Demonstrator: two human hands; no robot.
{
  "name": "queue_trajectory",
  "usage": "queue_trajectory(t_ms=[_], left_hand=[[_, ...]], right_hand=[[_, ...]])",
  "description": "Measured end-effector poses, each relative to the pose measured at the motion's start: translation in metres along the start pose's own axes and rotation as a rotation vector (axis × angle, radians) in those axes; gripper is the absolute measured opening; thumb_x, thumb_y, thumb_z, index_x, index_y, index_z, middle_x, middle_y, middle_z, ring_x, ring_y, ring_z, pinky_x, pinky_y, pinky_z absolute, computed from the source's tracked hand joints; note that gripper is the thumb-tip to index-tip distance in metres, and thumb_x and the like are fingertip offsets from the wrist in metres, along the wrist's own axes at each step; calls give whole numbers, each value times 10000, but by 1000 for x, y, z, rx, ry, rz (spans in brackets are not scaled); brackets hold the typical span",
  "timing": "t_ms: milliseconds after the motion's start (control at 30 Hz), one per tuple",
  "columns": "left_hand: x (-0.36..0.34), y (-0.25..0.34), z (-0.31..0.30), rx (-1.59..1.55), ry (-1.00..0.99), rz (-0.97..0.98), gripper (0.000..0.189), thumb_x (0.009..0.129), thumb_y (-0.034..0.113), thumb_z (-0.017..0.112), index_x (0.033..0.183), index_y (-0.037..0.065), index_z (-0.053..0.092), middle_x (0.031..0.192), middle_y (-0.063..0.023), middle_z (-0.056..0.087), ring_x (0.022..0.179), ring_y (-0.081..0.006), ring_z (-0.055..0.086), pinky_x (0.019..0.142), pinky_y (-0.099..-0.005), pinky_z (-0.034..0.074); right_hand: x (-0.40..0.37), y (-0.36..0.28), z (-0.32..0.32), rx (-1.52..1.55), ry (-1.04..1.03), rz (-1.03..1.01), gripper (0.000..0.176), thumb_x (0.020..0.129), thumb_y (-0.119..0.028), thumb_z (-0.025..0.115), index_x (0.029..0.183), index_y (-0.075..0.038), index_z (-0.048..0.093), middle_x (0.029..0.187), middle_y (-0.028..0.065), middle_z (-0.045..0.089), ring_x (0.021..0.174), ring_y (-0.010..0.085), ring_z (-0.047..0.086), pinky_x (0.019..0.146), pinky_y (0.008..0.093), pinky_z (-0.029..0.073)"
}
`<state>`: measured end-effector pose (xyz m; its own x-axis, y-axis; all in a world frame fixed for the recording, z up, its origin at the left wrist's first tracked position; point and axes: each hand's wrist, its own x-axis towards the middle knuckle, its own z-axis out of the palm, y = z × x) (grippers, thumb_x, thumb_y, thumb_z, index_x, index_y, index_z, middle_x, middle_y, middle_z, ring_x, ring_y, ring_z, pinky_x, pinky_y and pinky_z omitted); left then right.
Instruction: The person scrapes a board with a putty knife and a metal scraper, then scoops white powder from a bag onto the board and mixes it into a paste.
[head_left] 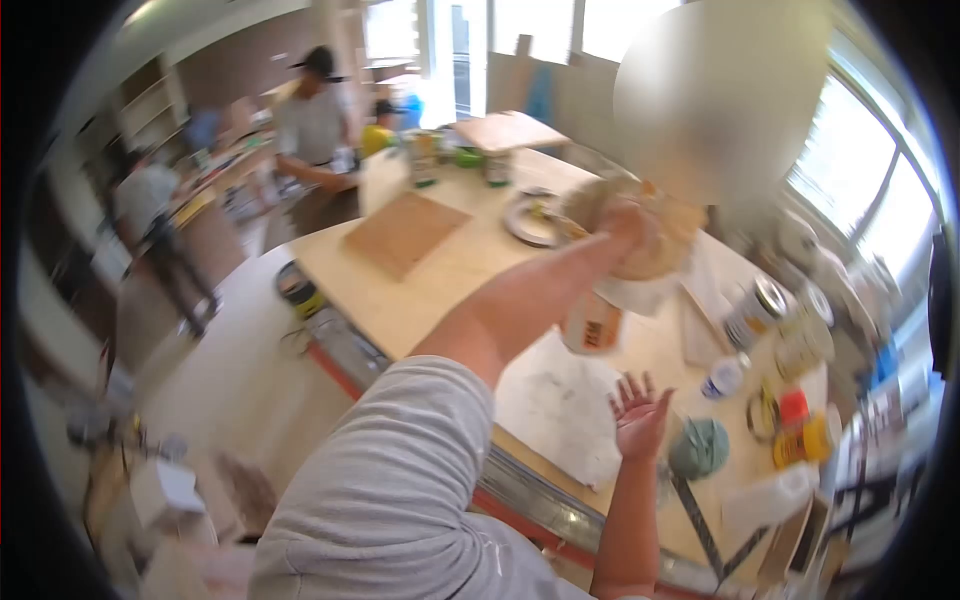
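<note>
My left arm, in a grey sleeve, reaches across the table to the far side. There my left hand (630, 222) is closed at a tan, rounded, bag-like thing (670, 245); blur hides what its fingers hold. Just below it stands a white tub with an orange label (597, 325). My right hand (640, 415) is raised palm up with spread fingers and holds nothing. Close to its right sits a grey-green rounded lump (700, 447). A stained white sheet (560, 405) lies to its left on the pale wooden tabletop (440, 290).
A brown board (407, 233) and a ring-shaped roll (532, 218) lie on the tabletop. Cans (755, 310), a yellow container (805, 437) and a dark angled strip (697, 525) occupy the right side. One person (312, 120) stands beyond the table, another (150, 210) farther left.
</note>
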<state>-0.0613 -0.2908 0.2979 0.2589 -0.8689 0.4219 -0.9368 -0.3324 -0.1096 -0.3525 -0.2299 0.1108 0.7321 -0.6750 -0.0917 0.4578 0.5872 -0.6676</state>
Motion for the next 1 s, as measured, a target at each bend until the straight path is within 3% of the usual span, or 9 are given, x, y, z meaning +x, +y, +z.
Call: queue_trajectory(t_ms=[200, 367, 467, 533, 633, 700, 800, 900, 1000], left_hand=[[31, 29, 105, -1005, 117, -668, 374, 874, 367, 616, 983, 27, 730, 1057, -193, 699, 1042, -319, 660, 882, -400, 503], [44, 112, 167, -1065, 5, -585, 485, 862, 442, 637, 1045, -2, 700, 1059, -216, 685, 1026, -356, 651, 876, -403, 504], [16, 107, 130, -795, -56, -387, 537, 829, 384, 732, 1201, 10, 628, 942, -195, 692, 844, -294, 670, 774, -372, 517], [-14, 77, 124, -1070, 207, -204, 533, 826, 409, 741, 1169, 12, 644, 930, -193, 684, 810, -288, 653, 754, -363, 515], [-110, 7, 72, -753, 453, -241, 491, 799, 379, 770, 1108, 13, 664, 856, -170, 658, 770, -299, 622, 713, -368, 509], [-196, -66, 111, -405, 250, -483, 513, 807, 430, 734, 1096, 11, 671, 936, -178, 668, 868, -336, 631, 773, -421, 508], [-329, -125, 145, -60, -388, -910, 682, 785, 531, 708, 1226, 18, 627, 1269, -213, 599, 1173, -351, 573, 976, -432, 472], [-385, -110, 140, -129, -385, -951, 606, 810, 470, 700, 1221, 30, 635, 1219, -212, 629, 1144, -356, 588, 959, -436, 477], [-394, -91, 154, -285, -326, -917, 547, 822, 431, 696, 1206, 44, 648, 1170, -220, 648, 1098, -372, 608, 932, -443, 484]], right_hand=[[-146, 25, -87, -244, 332, -47, 688, 986, -521, 449, 1477, -57, 320, 1256, 138, 583, 1088, 252, 596, 801, 383, 486], [-200, 30, -95, -329, 525, -56, 584, 998, -383, 509, 1445, -41, 355, 1178, 104, 597, 976, 197, 626, 705, 311, 504], [-182, 22, -91, -470, 661, 32, 469, 981, -282, 565, 1356, -23, 452, 1100, 88, 618, 909, 172, 623, 705, 294, 506], [-173, 29, -121, -746, 605, -54, 353, 955, -228, 610, 1221, -8, 533, 1023, 79, 620, 837, 145, 597, 665, 289, 495], [-150, 24, -138, -986, 569, -201, 250, 914, -180, 662, 1066, 9, 600, 934, 85, 614, 794, 167, 576, 653, 318, 480], [-141, 15, -153, -1156, 570, -305, 239, 885, -170, 687, 1019, 14, 614, 900, 102, 605, 794, 214, 572, 674, 350, 476], [-134, -2, -175, -1426, 556, -351, 333, 797, -199, 745, 1025, 7, 616, 928, 171, 594, 863, 353, 564, 793, 438, 466], [-131, -20, -189, -1786, 507, -405, 463, 746, -256, 779, 1087, 6, 608, 1001, 177, 597, 972, 370, 559, 867, 468, 448], [-132, -31, -194, -1903, 553, -135, 660, 691, -291, 811, 1233, -21, 548, 1207, 208, 548, 1127, 407, 493, 962, 509, 404]])
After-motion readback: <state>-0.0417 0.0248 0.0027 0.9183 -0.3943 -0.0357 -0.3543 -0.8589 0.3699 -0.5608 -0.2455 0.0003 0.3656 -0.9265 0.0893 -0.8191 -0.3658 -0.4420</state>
